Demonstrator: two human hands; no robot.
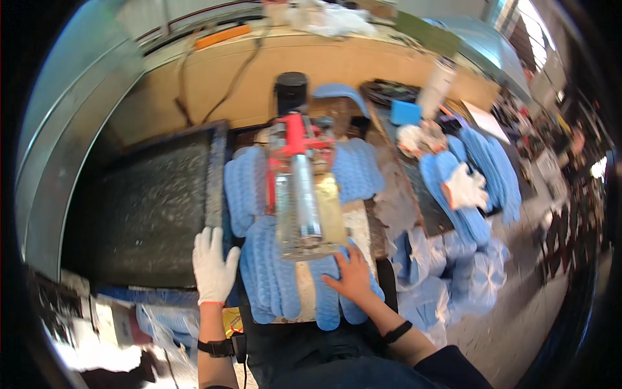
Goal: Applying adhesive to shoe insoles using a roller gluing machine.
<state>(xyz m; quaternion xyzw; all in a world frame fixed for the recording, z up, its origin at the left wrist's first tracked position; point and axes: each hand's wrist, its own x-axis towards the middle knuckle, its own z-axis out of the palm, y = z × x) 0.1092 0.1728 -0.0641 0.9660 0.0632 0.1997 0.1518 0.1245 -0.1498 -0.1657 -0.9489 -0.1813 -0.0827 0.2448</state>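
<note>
My left hand [217, 269], in a white knit glove, lies with its fingers stretched out at the right rim of a dark tray [217, 175]. It holds nothing. My right hand [355, 279] is bare, with its fingers apart over the blue insoles [327, 301] at the front of a bench. Its fingertips are near or touching them; contact is hard to make out. More insoles [265, 272] lie side by side to the left. Between these stands a red and metal hand-press-like machine [303, 194] with a silver cylinder, blurred. Further insoles flank it at left [243, 188] and right [358, 170].
On the right, a dark side table [424, 204] carries blue insoles, a white glove [465, 188], a blue block [406, 113] and a pale bottle [437, 84]. Below it sit bagged blue bundles [453, 272]. A curved sheet-metal duct [78, 123] rises at the left.
</note>
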